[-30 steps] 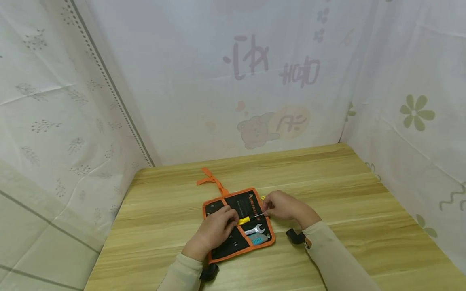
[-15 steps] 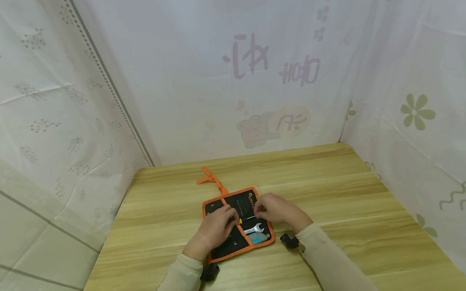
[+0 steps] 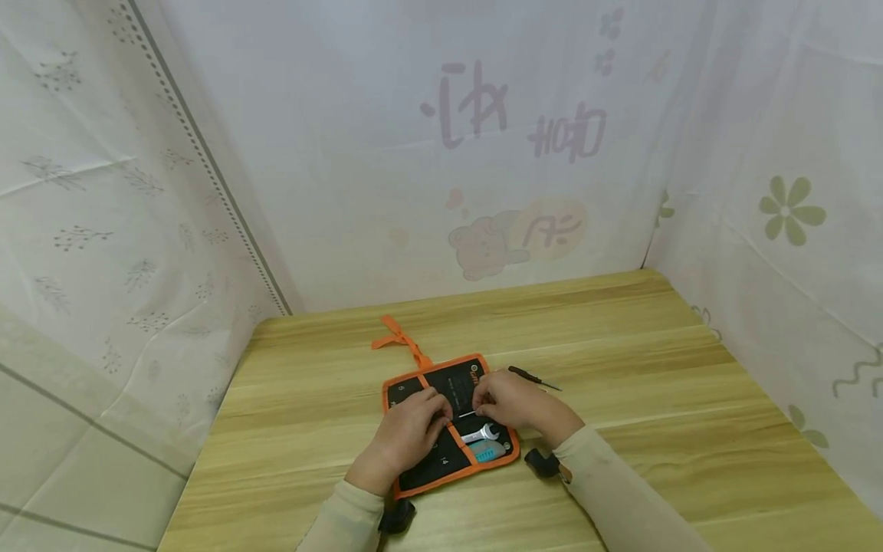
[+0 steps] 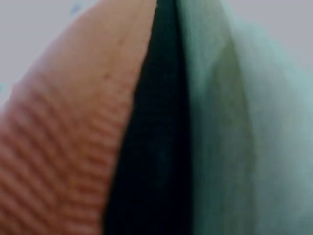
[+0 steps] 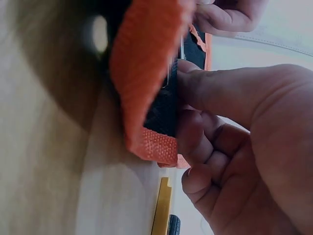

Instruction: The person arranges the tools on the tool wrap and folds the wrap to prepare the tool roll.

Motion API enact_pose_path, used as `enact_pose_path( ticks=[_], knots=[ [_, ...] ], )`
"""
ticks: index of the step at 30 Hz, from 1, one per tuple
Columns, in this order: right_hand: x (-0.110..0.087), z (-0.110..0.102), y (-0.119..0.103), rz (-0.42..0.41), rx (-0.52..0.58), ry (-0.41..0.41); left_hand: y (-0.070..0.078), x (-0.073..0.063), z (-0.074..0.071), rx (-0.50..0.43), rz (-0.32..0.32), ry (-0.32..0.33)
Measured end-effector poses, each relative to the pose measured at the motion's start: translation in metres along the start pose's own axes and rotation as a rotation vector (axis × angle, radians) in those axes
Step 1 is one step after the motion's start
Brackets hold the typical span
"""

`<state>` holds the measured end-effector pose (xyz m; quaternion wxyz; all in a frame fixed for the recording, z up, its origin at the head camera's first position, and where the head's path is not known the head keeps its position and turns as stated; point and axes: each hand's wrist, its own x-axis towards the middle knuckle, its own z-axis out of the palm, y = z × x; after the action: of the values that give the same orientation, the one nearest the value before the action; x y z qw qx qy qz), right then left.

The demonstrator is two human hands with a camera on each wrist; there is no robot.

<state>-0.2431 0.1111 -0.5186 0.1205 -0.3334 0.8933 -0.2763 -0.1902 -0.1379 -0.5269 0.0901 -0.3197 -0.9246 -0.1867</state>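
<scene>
Well, just beyond the right hand (image 3: 510, 397) I see a dark screwdriver (image 3: 534, 378) on the table (image 3: 621, 330). A silver wrench (image 3: 480, 434) and a teal handle (image 3: 487, 451) sit in the pouch, on the near side of the right fingertips; an orange strap (image 3: 407, 345) trails off beyond the left ones. The right hand hides part of the lettering from me. Under both sets of fingers lies the orange-edged pouch (image 3: 455, 383). The right thumb and fingers pinch a slim metal shaft (image 3: 467, 415); the left hand (image 3: 414, 429) curls at the pocket edge, but whether it grips anything I can't tell.
</scene>
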Motion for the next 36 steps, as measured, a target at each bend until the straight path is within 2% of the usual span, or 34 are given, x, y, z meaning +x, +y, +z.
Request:
enact_pose_path(
  ticks=[14, 31, 36],
  knots=[
    [0.0018, 0.0071, -0.0020, 0.021, -0.002, -0.009, -0.0040, 0.0000, 0.0014, -0.026, 0.004, -0.012],
    [-0.0001, 0.0018, 0.0005, 0.015, -0.018, -0.015, -0.0030, -0.0004, -0.0026, -0.090, -0.020, -0.014],
    [-0.0010, 0.0006, 0.0017, 0.022, 0.009, -0.015, -0.0032, -0.0015, -0.0025, -0.096, -0.028, -0.022]
  ],
)
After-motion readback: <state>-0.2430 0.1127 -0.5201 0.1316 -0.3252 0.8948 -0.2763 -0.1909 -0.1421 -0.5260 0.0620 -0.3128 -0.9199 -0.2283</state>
